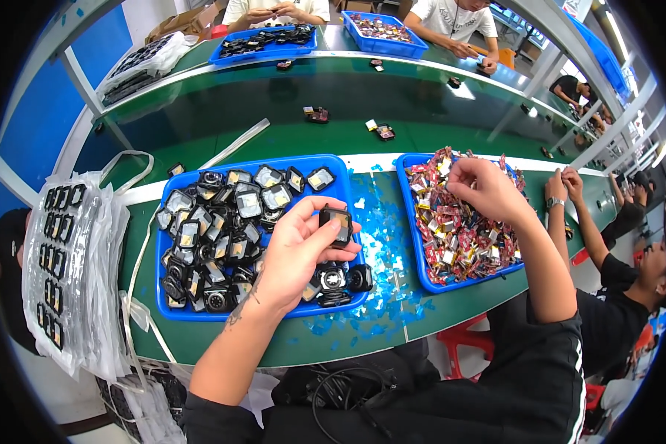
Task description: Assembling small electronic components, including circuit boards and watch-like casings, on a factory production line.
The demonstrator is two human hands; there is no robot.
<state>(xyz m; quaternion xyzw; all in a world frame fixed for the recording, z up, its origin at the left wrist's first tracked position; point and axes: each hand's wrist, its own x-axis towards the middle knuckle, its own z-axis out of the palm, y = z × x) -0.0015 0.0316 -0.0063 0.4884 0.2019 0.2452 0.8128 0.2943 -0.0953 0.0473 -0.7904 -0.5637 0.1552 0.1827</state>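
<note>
My left hand [296, 251] is closed on a black smartwatch case [337, 226], its open side with a yellowish inside turned up and my thumb lying on it. It is above the right part of a blue tray [163, 285] heaped with similar black watch cases [214, 248]. My right hand [488, 191] hangs over a second blue tray [409, 244], which is full of small red circuit boards with white and silvery parts [459, 244]. Its thumb and fingers are pinched together; what they hold, if anything, cannot be made out.
Bits of blue film [381, 259] litter the green bench between the trays. Bagged trays of black cases [59, 259] stand at the left. Beyond a white rail, a green conveyor [274, 96] carries a few assemblies. Co-workers sit opposite and to the right, and a red stool [466, 337] stands below.
</note>
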